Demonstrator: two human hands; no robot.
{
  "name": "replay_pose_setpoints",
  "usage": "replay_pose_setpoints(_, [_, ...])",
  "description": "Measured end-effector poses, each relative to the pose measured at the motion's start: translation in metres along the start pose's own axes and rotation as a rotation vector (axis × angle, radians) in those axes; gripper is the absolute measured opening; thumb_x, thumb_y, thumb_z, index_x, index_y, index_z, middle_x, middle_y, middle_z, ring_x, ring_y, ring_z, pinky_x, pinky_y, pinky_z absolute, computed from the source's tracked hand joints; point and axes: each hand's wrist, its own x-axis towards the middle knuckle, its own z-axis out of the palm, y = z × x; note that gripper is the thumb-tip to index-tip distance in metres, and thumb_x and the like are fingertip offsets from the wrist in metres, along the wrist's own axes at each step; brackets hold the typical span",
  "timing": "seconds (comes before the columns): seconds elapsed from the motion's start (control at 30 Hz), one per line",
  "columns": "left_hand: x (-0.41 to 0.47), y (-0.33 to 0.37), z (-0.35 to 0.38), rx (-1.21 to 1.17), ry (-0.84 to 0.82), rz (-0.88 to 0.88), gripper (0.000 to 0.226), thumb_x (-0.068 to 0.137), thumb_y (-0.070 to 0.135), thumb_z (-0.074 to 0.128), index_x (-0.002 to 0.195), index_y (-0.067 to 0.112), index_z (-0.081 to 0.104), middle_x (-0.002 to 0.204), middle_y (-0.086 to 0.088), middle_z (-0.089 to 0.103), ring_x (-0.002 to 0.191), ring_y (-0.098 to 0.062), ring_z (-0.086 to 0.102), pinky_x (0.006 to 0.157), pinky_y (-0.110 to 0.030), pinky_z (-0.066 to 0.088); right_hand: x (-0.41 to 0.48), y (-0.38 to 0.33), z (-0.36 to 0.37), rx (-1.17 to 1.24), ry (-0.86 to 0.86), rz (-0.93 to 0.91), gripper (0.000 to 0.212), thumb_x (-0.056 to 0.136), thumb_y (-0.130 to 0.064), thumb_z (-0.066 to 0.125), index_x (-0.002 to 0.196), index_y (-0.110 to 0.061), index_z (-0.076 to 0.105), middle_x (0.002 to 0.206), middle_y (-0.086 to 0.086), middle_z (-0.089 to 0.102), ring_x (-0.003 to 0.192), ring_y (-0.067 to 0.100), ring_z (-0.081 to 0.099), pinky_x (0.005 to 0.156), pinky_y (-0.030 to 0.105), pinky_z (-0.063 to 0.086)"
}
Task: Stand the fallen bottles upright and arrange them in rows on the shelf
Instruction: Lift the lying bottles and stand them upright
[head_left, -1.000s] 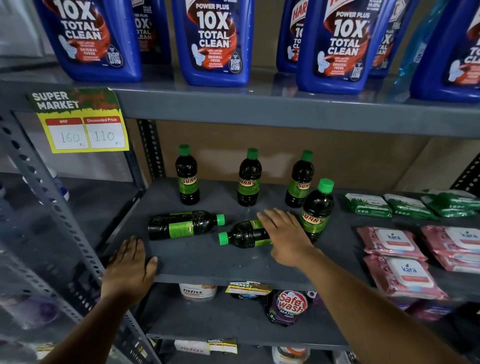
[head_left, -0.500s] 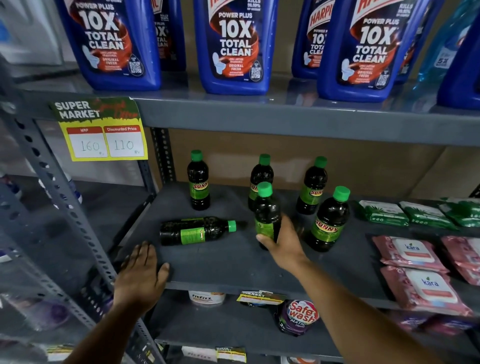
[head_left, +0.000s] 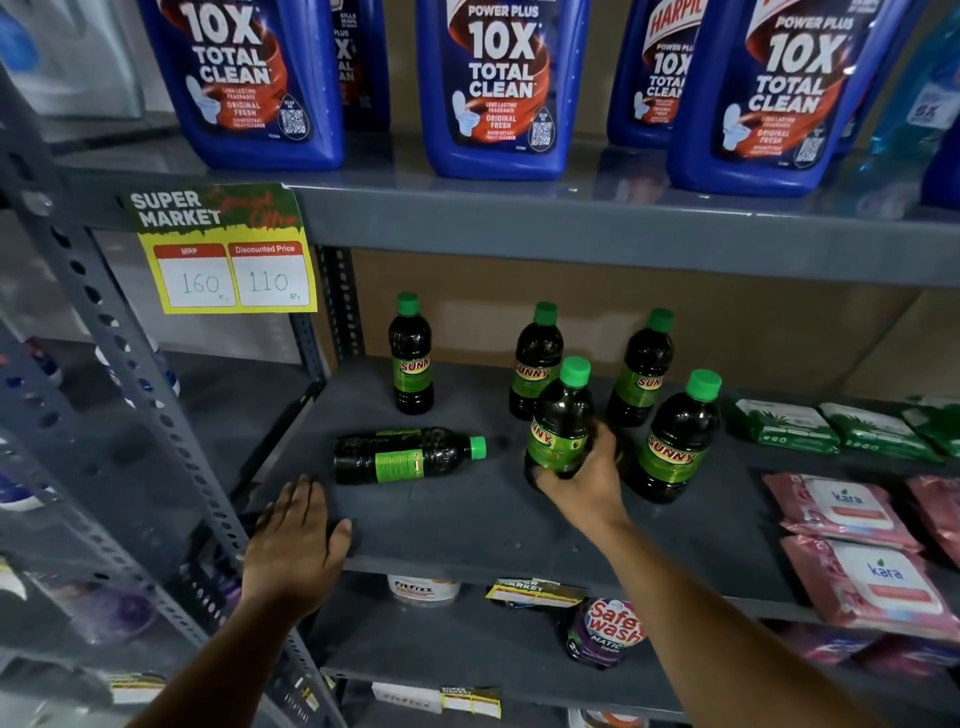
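Lots is cut off here. The blue cleaner jugs on the upper shelf lose their tops past the frame, and the pink wipe packs and green wipe packs run off the right side. The base of the bottle we're holding is hidden behind our fingers, so we can't tell if it's touching the shelf or just above it. The stuff on the lower shelf is mostly blocked by the shelf lip and our right arm; only part of a purple pouch shows.

Our right hand is wrapped around the lower body of the held bottle, thumb on the near side, fingers round the back. That bottle stands upright, green cap up, right in front of the middle back bottle and just beside the front right bottle. Two more upright ones sit at the back: the back left bottle and the back right bottle.

Our left hand lies flat and open on the front left edge of the shelf, holding nothing, next to the perforated upright.

The fallen bottle lies on its side, long axis running left-right, cap pointing right toward the held one, apart from it. There's open shelf in front of it out to the front edge.
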Motion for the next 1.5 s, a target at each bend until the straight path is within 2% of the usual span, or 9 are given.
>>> replay_pose_setpoints(0.3, [-0.001,0.000,0.000,-0.003,0.005,0.015,0.088,0.079,0.061,-0.001,0.148,0.007,0.010,0.159,-0.011,0.008,0.146,-0.024,0.006,0.117,-0.039,0.010,0.004,0.000,0.003,-0.028,0.031,0.023,0.093,0.051,-0.043,0.091,0.126,-0.021,0.040,0.114,-0.002,0.058,0.105,0.014,0.059,0.091,0.035,0.051])
replay_pose_setpoints(0.43, [0.000,-0.002,0.002,0.000,0.021,0.013,0.085,0.082,0.060,0.001,0.148,0.007,0.011,0.159,-0.011,0.010,0.145,-0.024,0.008,0.117,-0.039,0.011,0.005,-0.005,0.005,0.060,-0.021,0.045,0.088,0.059,-0.025,0.089,0.131,-0.013,0.039,0.113,-0.001,0.060,0.107,0.019,0.061,0.088,0.034,0.050])
replay_pose_setpoints(0.53, [-0.001,-0.002,0.002,0.002,0.029,0.010,0.083,0.083,0.059,0.004,0.148,0.007,0.013,0.159,-0.011,0.012,0.145,-0.024,0.010,0.116,-0.039,0.012,-0.006,-0.006,0.008,-0.126,0.160,-0.055,0.107,0.053,-0.057,0.082,0.137,-0.010,0.033,0.131,0.013,0.048,0.124,0.030,0.043,0.100,0.048,0.039])
replay_pose_setpoints(0.6, [-0.001,-0.001,0.002,0.006,0.040,0.009,0.081,0.085,0.058,0.007,0.147,0.006,0.017,0.157,-0.013,0.017,0.144,-0.025,0.014,0.116,-0.040,0.014,-0.027,-0.011,0.016,-0.269,0.310,-0.271,0.094,0.060,-0.065,0.069,0.130,-0.010,0.040,0.127,0.018,0.043,0.118,0.032,0.038,0.096,0.043,0.030])
replay_pose_setpoints(0.73, [-0.001,-0.001,0.000,0.002,0.033,0.002,0.079,0.086,0.056,0.014,0.143,0.003,0.029,0.153,-0.017,0.029,0.141,-0.029,0.025,0.113,-0.044,0.024,-0.042,-0.037,0.049,-0.344,-0.077,-0.770,0.049,0.078,-0.034,0.068,0.123,-0.018,0.054,0.124,0.005,0.046,0.113,0.028,0.050,0.095,0.043,0.042])
replay_pose_setpoints(0.9, [-0.001,-0.002,0.001,0.015,0.019,0.021,0.077,0.089,0.055,0.016,0.136,-0.001,0.041,0.144,-0.021,0.043,0.134,-0.035,0.038,0.107,-0.048,0.034,-0.012,-0.075,0.080,-0.683,-0.499,-0.437,0.083,0.084,-0.004,0.059,0.151,-0.015,0.011,0.156,0.018,0.019,0.144,0.036,0.018,0.114,0.045,0.029])
replay_pose_setpoints(1.17, [-0.004,0.001,-0.003,0.024,0.054,0.031,0.076,0.088,0.052,0.009,0.143,0.003,0.027,0.154,-0.015,0.027,0.143,-0.028,0.022,0.114,-0.043,0.022,0.003,-0.096,0.078,-0.926,-0.557,-0.438,0.066,0.082,0.009,0.051,0.142,-0.011,0.031,0.127,0.022,0.054,0.114,0.043,0.055,0.087,0.047,0.050])
replay_pose_setpoints(1.27, [-0.003,-0.001,-0.001,0.031,0.058,0.035,0.077,0.089,0.054,0.010,0.144,0.003,0.026,0.154,-0.016,0.027,0.143,-0.028,0.022,0.114,-0.042,0.021,0.007,-0.113,0.062,-0.860,-0.619,-0.416,0.047,0.078,0.005,0.055,0.120,-0.013,0.048,0.112,0.016,0.061,0.103,0.038,0.061,0.079,0.041,0.052])
replay_pose_setpoints(1.5, [-0.001,-0.001,0.000,0.035,0.038,0.042,0.082,0.085,0.057,0.005,0.145,0.003,0.019,0.157,-0.015,0.019,0.144,-0.026,0.016,0.117,-0.039,0.015,0.029,-0.183,0.034,-0.695,-0.594,-0.484,0.032,0.083,-0.004,0.061,0.112,-0.017,0.066,0.119,0.011,0.063,0.109,0.030,0.058,0.089,0.029,0.047])
